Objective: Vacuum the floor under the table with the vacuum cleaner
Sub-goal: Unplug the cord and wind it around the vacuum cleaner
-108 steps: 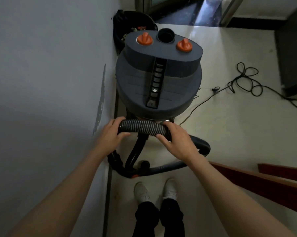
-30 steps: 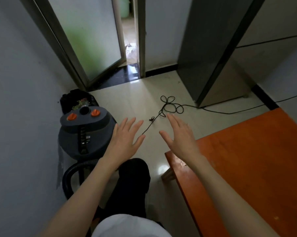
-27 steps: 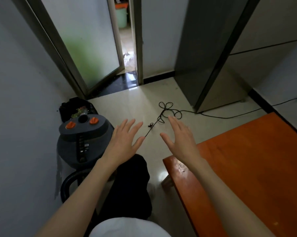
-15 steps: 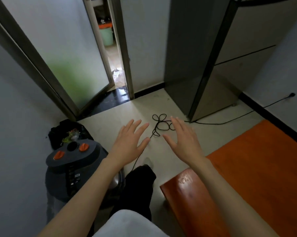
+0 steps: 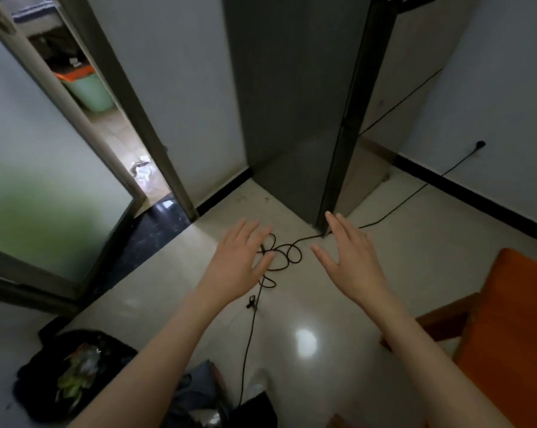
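Observation:
My left hand (image 5: pixel 241 253) and my right hand (image 5: pixel 350 256) are held out in front of me over the floor, fingers straight and spread, holding nothing. Between them on the pale tiles lies the looped black power cord (image 5: pixel 284 253), which runs right to a wall plug (image 5: pixel 479 145) and down toward the vacuum cleaner (image 5: pixel 199 387). Only a grey sliver of the vacuum shows at the bottom edge, partly behind my left forearm. The orange table (image 5: pixel 508 319) reaches in from the right.
A black bag of rubbish (image 5: pixel 72 369) sits on the floor at the lower left. A tall grey cabinet (image 5: pixel 292 118) stands ahead beside a half-open frosted door (image 5: pixel 44 180) with a dark threshold. Bare tiles lie between my hands and the table.
The hands let go of the vacuum hose and rose, open. The view tilted up and forward, so the vacuum slid to the bottom edge and the cord now lies between the hands.

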